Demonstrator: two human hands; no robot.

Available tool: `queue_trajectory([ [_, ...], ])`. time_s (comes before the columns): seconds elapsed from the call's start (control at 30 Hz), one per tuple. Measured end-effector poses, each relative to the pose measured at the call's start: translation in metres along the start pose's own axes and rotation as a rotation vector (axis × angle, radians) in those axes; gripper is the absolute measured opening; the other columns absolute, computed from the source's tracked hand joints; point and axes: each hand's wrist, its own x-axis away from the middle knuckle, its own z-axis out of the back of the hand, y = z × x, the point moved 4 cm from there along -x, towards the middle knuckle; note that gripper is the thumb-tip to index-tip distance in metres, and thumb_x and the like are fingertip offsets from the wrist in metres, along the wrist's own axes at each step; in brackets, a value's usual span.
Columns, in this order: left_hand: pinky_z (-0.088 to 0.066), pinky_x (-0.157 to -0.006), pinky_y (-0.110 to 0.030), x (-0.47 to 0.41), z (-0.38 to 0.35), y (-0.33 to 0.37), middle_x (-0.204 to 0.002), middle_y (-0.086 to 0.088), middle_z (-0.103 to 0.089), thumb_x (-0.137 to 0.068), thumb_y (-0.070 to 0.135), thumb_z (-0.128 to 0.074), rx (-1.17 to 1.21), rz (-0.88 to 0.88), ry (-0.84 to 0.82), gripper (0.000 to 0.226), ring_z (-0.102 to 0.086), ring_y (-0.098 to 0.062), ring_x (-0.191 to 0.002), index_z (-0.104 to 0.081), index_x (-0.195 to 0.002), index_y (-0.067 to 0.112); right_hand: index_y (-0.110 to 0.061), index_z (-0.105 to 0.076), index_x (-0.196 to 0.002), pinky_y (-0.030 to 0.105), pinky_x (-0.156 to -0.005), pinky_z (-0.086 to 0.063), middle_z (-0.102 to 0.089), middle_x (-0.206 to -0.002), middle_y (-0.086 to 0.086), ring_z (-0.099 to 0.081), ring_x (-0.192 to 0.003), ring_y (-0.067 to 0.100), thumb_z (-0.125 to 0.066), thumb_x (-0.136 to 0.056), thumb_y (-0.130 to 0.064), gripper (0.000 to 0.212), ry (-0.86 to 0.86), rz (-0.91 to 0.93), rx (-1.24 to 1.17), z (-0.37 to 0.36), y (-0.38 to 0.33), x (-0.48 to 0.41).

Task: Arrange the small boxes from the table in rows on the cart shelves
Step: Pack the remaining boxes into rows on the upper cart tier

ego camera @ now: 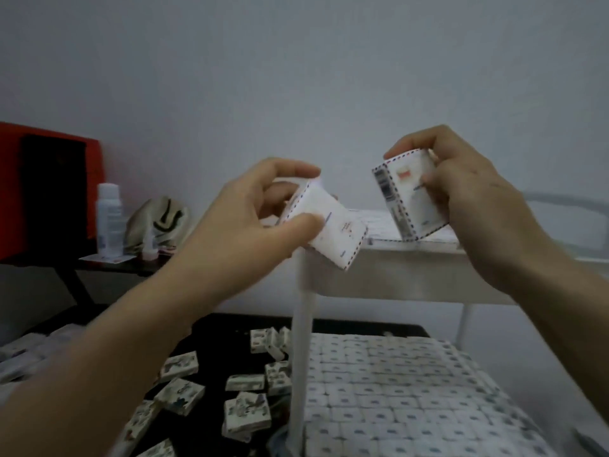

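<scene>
My left hand (260, 206) grips a small white box (333, 230) with a striped edge, held tilted at the left corner of the white cart's top shelf (389, 272). My right hand (461, 189) pinches a second small white box (410, 201), tilted, its lower corner touching boxes that lie on the top shelf. The lower cart shelf (395, 390) is packed with rows of small boxes. Several loose boxes (211, 387) lie scattered on the dark table at the lower left.
A white cart leg (301, 357) stands between the table and the lower shelf. On a dark side table at the left are a white bottle (109, 222), a cloth bag (158, 222) and a red object (49, 186). A grey wall fills the background.
</scene>
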Motion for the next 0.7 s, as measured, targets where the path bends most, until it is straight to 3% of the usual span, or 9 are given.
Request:
queue_trajectory([
  [0.07,-0.047,-0.055,-0.015,-0.030,-0.023,0.016,-0.096,0.009,-0.075,-0.076,0.021,-0.063,-0.014,-0.048,-0.033,0.035,-0.064,-0.001,-0.070,-0.061,-0.111,0.029,-0.035,-0.056,-0.092,0.012,-0.052,-0.043,-0.061,-0.075,-0.026,-0.052,-0.057,-0.008,-0.045,-0.089,-0.049,0.019,0.054,-0.044,0.066,0.031,0.016,-0.008],
  [0.13,-0.050,-0.057,-0.019,-0.063,-0.050,0.025,-0.093,0.007,-0.075,-0.078,0.018,-0.067,-0.030,-0.054,-0.074,0.030,-0.067,-0.006,-0.074,-0.065,-0.106,0.028,-0.036,-0.049,-0.100,0.014,-0.049,-0.045,-0.064,-0.081,-0.020,-0.055,-0.055,-0.006,-0.065,-0.071,-0.063,0.043,0.086,-0.101,0.105,0.061,0.036,-0.013],
  [0.2,-0.051,-0.057,-0.018,-0.094,-0.076,0.027,-0.092,0.009,-0.072,-0.083,0.013,-0.067,-0.088,-0.051,-0.102,0.028,-0.068,-0.004,-0.074,-0.068,-0.103,0.032,-0.035,-0.042,-0.109,0.016,-0.049,-0.047,-0.063,-0.094,-0.011,-0.058,-0.054,-0.005,-0.079,-0.068,-0.044,0.056,0.123,-0.169,0.136,0.090,0.057,-0.018],
  [0.27,-0.051,-0.055,-0.015,-0.122,-0.102,0.023,-0.091,0.009,-0.069,-0.084,0.010,-0.064,-0.128,-0.015,-0.129,0.031,-0.067,-0.001,-0.071,-0.069,-0.102,0.034,-0.030,-0.042,-0.114,0.017,-0.049,-0.048,-0.061,-0.102,-0.005,-0.062,-0.056,-0.001,-0.081,-0.071,-0.032,0.058,0.130,-0.240,0.169,0.113,0.075,-0.024],
  [0.37,-0.053,-0.056,-0.014,-0.153,-0.131,0.008,-0.090,0.008,-0.068,-0.085,0.010,-0.062,-0.169,0.056,-0.186,0.033,-0.066,0.001,-0.067,-0.069,-0.108,0.032,-0.027,-0.057,-0.109,0.015,-0.050,-0.047,-0.066,-0.102,-0.004,-0.068,-0.072,0.008,-0.080,-0.073,-0.032,0.043,0.082,-0.258,0.170,0.135,0.097,-0.034],
  [0.47,-0.054,-0.056,-0.015,-0.178,-0.150,-0.007,-0.089,0.010,-0.066,-0.086,0.010,-0.061,-0.233,0.099,-0.227,0.034,-0.065,-0.001,-0.072,-0.068,-0.112,0.030,-0.036,-0.066,-0.101,0.017,-0.066,-0.048,-0.068,-0.108,-0.011,-0.065,-0.088,0.009,-0.072,-0.082,-0.036,0.020,0.001,-0.255,0.174,0.143,0.117,-0.040],
  [0.53,-0.052,-0.054,-0.017,-0.191,-0.156,-0.014,-0.093,0.008,-0.065,-0.086,0.011,-0.062,-0.282,0.119,-0.233,0.034,-0.064,-0.004,-0.076,-0.066,-0.116,0.028,-0.030,-0.069,-0.099,0.016,-0.070,-0.047,-0.067,-0.101,-0.010,-0.060,-0.081,0.007,-0.065,-0.088,-0.040,0.015,-0.062,-0.283,0.203,0.144,0.130,-0.043],
  [0.6,-0.052,-0.056,-0.019,-0.201,-0.161,-0.019,-0.098,0.005,-0.064,-0.085,0.010,-0.064,-0.328,0.141,-0.235,0.038,-0.063,-0.008,-0.079,-0.062,-0.121,0.024,-0.020,-0.071,-0.098,0.016,-0.066,-0.044,-0.066,-0.088,-0.002,-0.055,-0.073,0.005,-0.061,-0.090,-0.042,0.025,-0.160,-0.327,0.250,0.141,0.141,-0.043],
  [0.7,-0.054,-0.056,-0.017,-0.212,-0.167,-0.020,-0.104,0.004,-0.062,-0.084,0.009,-0.068,-0.379,0.139,-0.283,0.044,-0.063,-0.010,-0.080,-0.058,-0.125,0.021,-0.021,-0.072,-0.100,0.013,-0.065,-0.049,-0.073,-0.088,-0.005,-0.062,-0.075,0.002,-0.065,-0.090,-0.029,0.014,-0.279,-0.365,0.230,0.136,0.149,-0.040],
])
